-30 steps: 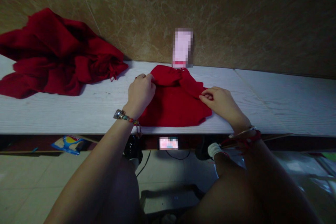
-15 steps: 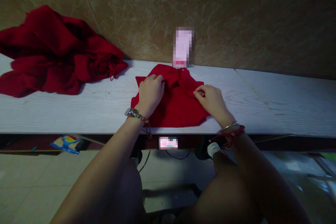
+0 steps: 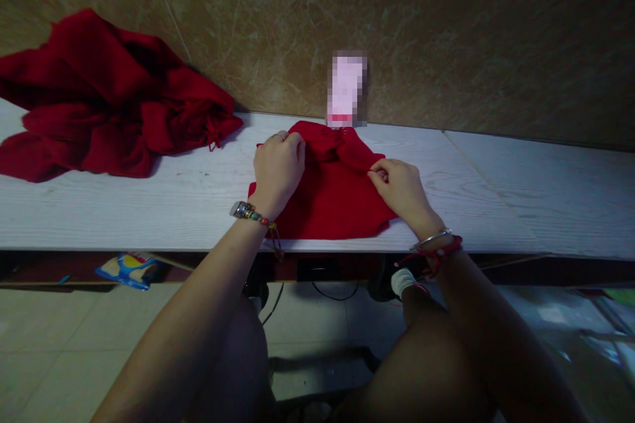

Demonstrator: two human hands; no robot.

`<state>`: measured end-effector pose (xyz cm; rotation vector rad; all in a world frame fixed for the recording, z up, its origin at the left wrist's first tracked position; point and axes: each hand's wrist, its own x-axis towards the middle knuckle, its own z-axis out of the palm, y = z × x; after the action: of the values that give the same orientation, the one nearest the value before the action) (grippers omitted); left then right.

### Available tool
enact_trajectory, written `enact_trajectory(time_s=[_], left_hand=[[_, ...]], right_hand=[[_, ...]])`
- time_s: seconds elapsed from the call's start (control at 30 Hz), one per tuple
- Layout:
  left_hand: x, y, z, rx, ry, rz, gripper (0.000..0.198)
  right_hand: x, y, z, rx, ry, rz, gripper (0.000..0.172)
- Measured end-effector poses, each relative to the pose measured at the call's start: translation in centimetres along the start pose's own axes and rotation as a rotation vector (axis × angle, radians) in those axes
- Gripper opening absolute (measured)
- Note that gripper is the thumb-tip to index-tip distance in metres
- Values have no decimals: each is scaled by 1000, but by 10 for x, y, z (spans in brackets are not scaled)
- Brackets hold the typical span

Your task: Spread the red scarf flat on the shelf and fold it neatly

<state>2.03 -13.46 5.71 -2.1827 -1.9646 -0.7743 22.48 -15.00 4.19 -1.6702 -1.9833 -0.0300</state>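
A small red knitted garment (image 3: 337, 205) lies spread on the white wood-grain table in front of me; its exact kind I cannot make out. My left hand (image 3: 280, 165) is closed on its upper left part, knuckles up, with the fingertips hidden behind the hand. At the garment's right edge, my right hand (image 3: 401, 185) pinches the cloth between thumb and fingers. Gathered folds show along the top of the garment, between the two hands. Just beyond it, a blurred-out pink and white rectangle (image 3: 346, 89) leans by the wall.
A larger heap of red cloth (image 3: 99, 106) with short tassels lies at the left, against the brown marbled wall (image 3: 446, 33). The white table (image 3: 496, 192) runs across the view. On a shelf below its edge sits a blue and yellow packet (image 3: 126, 269).
My left hand has moved slightly left along the garment's upper part. My right hand has barely shifted; the cloth by it is pulled into a fuller fold.
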Motion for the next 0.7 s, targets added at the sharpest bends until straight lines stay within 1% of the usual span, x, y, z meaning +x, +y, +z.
enact_trajectory(time_s=[0.2, 0.27, 0.33, 0.37, 0.43, 0.5, 0.57, 0.63, 0.7], left_hand=[[4, -15, -12, -21, 137, -125, 32], [4, -19, -17, -27, 169, -144, 32], [3, -22, -21, -17, 171, -144, 32], [2, -22, -22, 4, 147, -142, 32], [-1, -21, -23, 76, 36, -144, 34], [-4, -19, -21, 159, -117, -151, 35], [-6, -18, -16, 224, -245, -151, 35], [-8, -17, -10, 262, -326, -147, 36], [-9, -18, -6, 277, -370, -139, 37]], right_hand=[[-3, 16, -18, 36, 249, 44, 12], [-5, 21, -25, 34, 293, 73, 12], [-7, 24, -29, 29, 293, 91, 12], [-9, 26, -29, 26, 275, 91, 12], [-12, 27, -26, 21, 194, 80, 11], [-14, 29, -19, 7, 52, 72, 10], [-15, 29, -11, -32, -114, 72, 10], [-15, 29, -6, -86, -231, 66, 11], [-15, 29, -4, -120, -275, 49, 11]])
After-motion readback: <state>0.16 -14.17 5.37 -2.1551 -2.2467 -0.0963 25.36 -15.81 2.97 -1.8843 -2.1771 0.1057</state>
